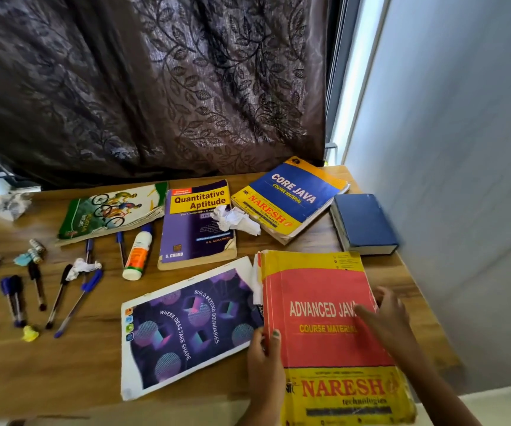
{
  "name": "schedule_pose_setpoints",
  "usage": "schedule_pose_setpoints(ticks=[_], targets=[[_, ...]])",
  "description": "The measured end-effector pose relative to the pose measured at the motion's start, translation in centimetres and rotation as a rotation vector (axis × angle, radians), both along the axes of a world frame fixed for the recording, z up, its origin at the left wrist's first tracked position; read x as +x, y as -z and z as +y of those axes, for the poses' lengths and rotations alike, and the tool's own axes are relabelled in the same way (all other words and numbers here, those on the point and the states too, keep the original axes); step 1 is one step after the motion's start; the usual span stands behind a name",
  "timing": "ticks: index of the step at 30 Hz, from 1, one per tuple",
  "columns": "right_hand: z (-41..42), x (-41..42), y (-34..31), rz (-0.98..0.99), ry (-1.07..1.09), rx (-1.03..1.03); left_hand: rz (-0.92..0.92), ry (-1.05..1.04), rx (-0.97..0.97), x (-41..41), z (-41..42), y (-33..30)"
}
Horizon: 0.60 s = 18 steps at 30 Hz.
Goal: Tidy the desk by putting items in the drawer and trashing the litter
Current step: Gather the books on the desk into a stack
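At the near right of the desk [63, 376], seen from the head camera, the red book [325, 327] lies partly over the near edge, its lower end hanging off the wood. My left hand [263, 364] grips its spine side, thumb on the cover and fingers curled under the edge. My right hand [386, 315] rests across the cover near the far-right edge, fingers fairly straight; it is blurred, so whether it pinches the edge I cannot tell.

It looks a thick, worn paperback: likely heavy, floppy if lifted by one corner, with frayed pages at the far end that could tear. Taking it by both long sides, spine well supported, seems the safest hold.

Just left, touching it, lies the purple pad [186, 327]. Farther off, crumpled paper [235, 219] sits on another book; it should be light and crushable. Pens [63, 299] lie scattered far left.
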State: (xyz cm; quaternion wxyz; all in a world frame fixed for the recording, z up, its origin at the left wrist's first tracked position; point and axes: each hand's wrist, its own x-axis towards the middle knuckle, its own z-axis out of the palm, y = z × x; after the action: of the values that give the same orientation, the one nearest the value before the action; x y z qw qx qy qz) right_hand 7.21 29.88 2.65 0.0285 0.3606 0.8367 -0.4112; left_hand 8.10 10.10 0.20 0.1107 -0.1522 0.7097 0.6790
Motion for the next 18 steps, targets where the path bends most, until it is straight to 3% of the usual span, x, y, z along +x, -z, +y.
schedule_pose_setpoints(ticks=[11,18], targets=[[0.9,1.0,-0.1,-0.051,0.040,-0.477,-0.017,-0.002,-0.054,-0.3,-1.0,1.4],[-0.3,0.7,-0.6,-0.004,0.023,-0.522,-0.010,-0.009,-0.017,-0.1,-1.3,1.2]])
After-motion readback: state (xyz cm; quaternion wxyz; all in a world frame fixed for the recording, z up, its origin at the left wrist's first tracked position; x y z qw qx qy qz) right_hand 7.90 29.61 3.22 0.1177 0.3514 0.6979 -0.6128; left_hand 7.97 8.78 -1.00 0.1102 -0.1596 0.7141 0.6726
